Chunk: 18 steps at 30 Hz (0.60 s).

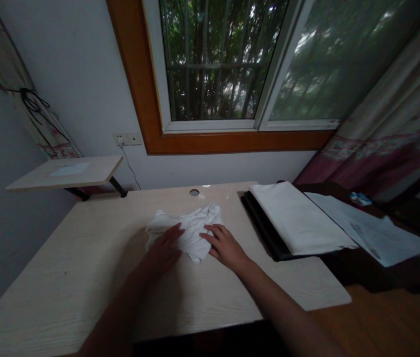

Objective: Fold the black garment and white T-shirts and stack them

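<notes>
A crumpled white cloth (194,233) lies on the pale wooden desk (64,272), its folds uneven and its edges bunched. My left hand (165,250) rests on the cloth's left part, fingers stretched out and apart. On the right side, my right hand (226,245) touches the cloth with its fingertips, the fingers spread. Neither hand is closed round the fabric. Part of the cloth's near left edge is hidden under my left hand.
To the right, a white covering (299,218) lies over a black flat object (260,225). Papers (369,228) lie beyond it. A small raised shelf (68,173) stands at the back left. The desk has a round cable hole (194,192). A window (224,59) is behind.
</notes>
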Each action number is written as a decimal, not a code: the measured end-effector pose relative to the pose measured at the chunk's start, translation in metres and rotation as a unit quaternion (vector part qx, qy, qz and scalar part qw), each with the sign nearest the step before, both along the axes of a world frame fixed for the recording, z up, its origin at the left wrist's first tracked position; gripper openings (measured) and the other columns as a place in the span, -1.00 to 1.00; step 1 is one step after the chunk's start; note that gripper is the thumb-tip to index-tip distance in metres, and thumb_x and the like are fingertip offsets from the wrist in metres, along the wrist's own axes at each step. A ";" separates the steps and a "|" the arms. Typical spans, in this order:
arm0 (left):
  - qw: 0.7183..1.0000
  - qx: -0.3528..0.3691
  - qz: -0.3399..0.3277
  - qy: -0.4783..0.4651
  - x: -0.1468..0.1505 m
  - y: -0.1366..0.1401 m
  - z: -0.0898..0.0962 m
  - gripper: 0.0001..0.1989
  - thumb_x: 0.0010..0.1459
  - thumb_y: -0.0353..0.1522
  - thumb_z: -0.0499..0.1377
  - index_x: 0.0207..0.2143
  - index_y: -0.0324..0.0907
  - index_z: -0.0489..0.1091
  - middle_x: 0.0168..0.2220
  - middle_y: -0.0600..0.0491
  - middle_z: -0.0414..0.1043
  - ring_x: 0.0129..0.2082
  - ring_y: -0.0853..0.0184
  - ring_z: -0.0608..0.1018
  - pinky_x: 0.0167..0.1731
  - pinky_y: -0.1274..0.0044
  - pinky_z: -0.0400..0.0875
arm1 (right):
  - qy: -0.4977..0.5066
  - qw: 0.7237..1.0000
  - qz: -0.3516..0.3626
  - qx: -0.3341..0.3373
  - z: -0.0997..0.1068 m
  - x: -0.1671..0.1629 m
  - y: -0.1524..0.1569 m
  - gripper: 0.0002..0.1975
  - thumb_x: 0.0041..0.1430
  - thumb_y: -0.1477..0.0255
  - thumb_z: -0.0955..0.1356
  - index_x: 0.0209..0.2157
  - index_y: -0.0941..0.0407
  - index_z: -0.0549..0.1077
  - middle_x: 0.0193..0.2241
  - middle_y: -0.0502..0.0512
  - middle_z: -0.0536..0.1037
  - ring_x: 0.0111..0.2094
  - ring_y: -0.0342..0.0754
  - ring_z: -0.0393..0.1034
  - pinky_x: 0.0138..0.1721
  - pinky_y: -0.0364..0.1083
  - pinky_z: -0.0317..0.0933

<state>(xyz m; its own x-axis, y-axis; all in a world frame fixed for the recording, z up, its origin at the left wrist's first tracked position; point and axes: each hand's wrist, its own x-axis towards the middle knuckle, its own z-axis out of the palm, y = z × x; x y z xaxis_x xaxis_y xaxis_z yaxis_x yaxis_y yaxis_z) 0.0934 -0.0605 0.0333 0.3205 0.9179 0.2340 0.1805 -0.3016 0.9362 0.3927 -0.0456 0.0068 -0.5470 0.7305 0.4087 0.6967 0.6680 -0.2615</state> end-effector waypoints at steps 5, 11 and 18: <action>0.996 0.034 0.034 0.076 -0.030 -0.004 -0.005 -0.43 -0.02 -0.29 0.42 0.11 0.06 0.50 0.28 -0.03 0.33 0.35 -0.03 0.25 0.41 0.14 -0.11 | 0.022 1.000 -0.013 -0.001 -0.006 -0.008 0.011 -0.56 0.22 0.50 0.42 0.11 -0.10 0.51 0.18 0.07 0.47 0.20 0.19 0.26 0.17 0.24 0.28; 0.994 -0.002 0.105 0.029 -0.050 -0.006 -0.017 -0.50 -0.12 -0.41 0.42 -0.05 0.01 0.59 0.14 -0.06 0.47 0.31 -0.07 0.27 0.43 0.14 -0.19 | 0.108 0.993 -0.034 -0.019 -0.009 -0.020 0.037 -0.66 0.23 0.56 0.35 -0.03 -0.02 0.61 0.03 0.09 0.60 0.09 0.11 0.39 0.16 0.16 0.31; 0.972 0.052 0.164 0.158 -0.063 0.005 -0.034 -0.59 0.01 -0.41 0.23 -0.04 -0.02 0.58 0.07 -0.03 0.51 0.15 0.03 0.44 0.32 0.11 0.14 | 0.176 0.984 -0.024 -0.031 -0.022 -0.017 0.044 -0.65 0.28 0.51 0.30 0.00 -0.02 0.61 0.01 0.08 0.62 0.10 0.12 0.43 0.18 0.19 0.28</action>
<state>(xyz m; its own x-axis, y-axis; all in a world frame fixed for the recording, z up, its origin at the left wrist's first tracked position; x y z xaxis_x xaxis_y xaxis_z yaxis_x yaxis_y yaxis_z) 0.0309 -0.0555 -0.0005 0.0860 0.9595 0.2683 0.5571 -0.2695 0.7855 0.3754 -0.0017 -0.0148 -0.3434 0.7816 0.5208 0.5865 0.6116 -0.5310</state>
